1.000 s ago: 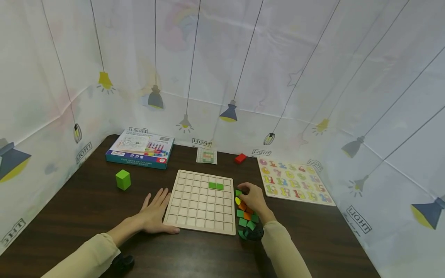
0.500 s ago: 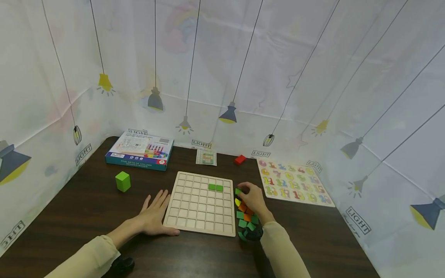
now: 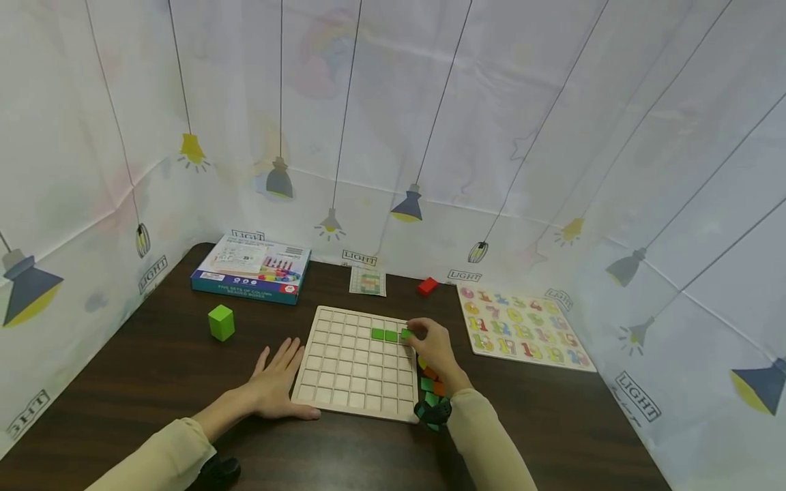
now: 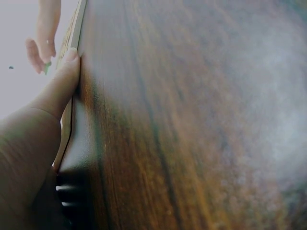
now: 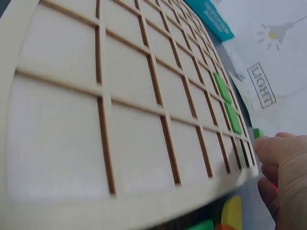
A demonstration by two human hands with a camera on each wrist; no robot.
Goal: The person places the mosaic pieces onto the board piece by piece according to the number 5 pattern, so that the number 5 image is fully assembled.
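Observation:
A wooden grid board point(image 3: 358, 365) lies on the dark table, with two green square tiles point(image 3: 384, 335) side by side in cells of an upper row. My right hand point(image 3: 432, 344) pinches another green tile point(image 3: 405, 333) over the board's right edge, in line with those two; the right wrist view shows that tile point(image 5: 257, 132) at the fingertips, above the board. My left hand point(image 3: 278, 382) lies with its fingers spread at the board's left side. In the left wrist view, the left thumb point(image 4: 71, 60) touches the board's edge.
Loose orange, yellow and green pieces point(image 3: 430, 385) lie right of the board, partly under the right wrist. A green cube point(image 3: 221, 322) stands at left. Behind are a boxed set point(image 3: 252, 268), a patterned card point(image 3: 368, 281) and a red block point(image 3: 427, 286). A number board point(image 3: 522, 327) lies at right.
My right hand has lifted the green tile from the loose pieces and moved left with it to the board's right edge. The left hand has stayed at the board's side.

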